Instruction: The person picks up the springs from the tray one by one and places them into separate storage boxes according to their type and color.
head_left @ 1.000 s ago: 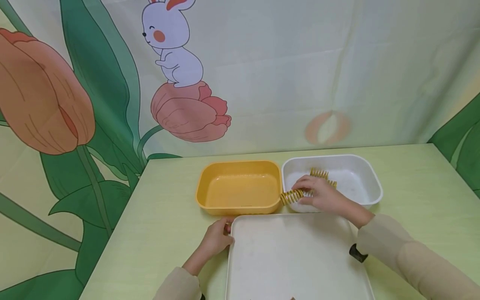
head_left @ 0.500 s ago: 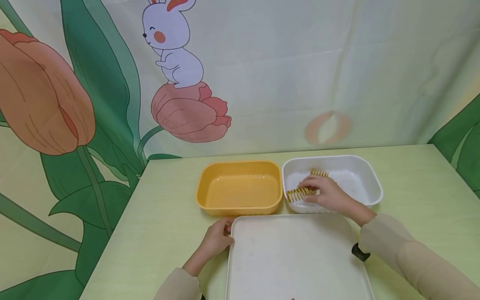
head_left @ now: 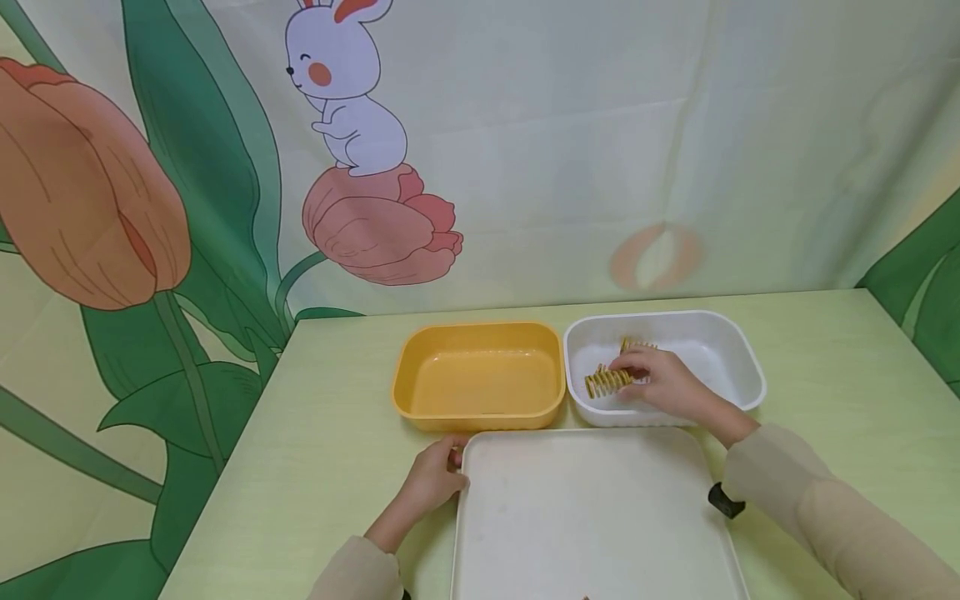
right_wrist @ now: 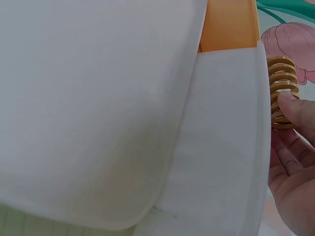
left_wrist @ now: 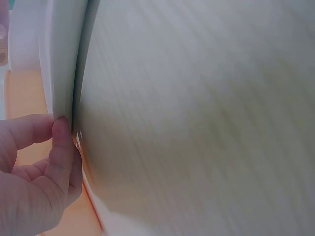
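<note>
My right hand (head_left: 666,383) pinches a yellow coil spring (head_left: 606,382) over the left part of the white bin (head_left: 716,354). In the right wrist view the thumb lies across the spring's coils (right_wrist: 282,74), just past the bin's wall. Behind the fingers, another yellow spring (head_left: 639,342) shows partly inside the bin; the hand hides the rest. My left hand (head_left: 431,477) grips the upper left corner of a flat off-white tray (head_left: 585,500). The left wrist view shows thumb and fingers pinching the tray's rim (left_wrist: 64,83).
A yellow bin (head_left: 480,379) stands directly left of the white one, its bottom bare. Both bins sit behind the tray's far edge on a pale green table (head_left: 315,467). A printed curtain (head_left: 540,150) with a rabbit and tulips hangs behind the table.
My right hand has moved slightly right and drawn the spring from the white bin's left rim to over its inside. The left hand stays on the tray corner.
</note>
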Demonstrator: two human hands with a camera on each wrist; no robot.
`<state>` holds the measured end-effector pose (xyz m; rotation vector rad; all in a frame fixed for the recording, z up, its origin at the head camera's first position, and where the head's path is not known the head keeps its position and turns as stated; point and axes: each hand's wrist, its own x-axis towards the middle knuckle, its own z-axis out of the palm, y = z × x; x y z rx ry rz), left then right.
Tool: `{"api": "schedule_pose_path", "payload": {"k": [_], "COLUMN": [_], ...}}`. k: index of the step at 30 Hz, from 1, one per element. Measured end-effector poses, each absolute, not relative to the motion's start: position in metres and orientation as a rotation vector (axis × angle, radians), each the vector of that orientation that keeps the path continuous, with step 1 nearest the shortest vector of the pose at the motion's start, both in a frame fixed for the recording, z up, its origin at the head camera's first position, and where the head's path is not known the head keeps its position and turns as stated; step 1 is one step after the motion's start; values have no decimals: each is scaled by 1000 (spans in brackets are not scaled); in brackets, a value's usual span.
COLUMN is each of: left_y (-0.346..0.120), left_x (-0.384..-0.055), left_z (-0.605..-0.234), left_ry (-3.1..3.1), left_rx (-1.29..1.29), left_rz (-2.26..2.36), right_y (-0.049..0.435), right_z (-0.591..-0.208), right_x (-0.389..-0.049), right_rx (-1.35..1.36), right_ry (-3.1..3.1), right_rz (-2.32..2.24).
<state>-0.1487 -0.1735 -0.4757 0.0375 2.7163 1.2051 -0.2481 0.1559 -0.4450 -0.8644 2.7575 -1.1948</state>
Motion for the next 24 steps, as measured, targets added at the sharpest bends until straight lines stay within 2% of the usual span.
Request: {"api": "schedule_pose_path", "payload": {"k": [24], "left_y": [-174], "left_x": [-150], "left_z": [-478], "left_ry": [2709], "left_rx": [26], "left_rz": [1196], "right_y": [168], "right_z": [-454], "right_x": [-254], "right_rx": [-780], "right_ry": [2727], "right_rz": [-1166]}}
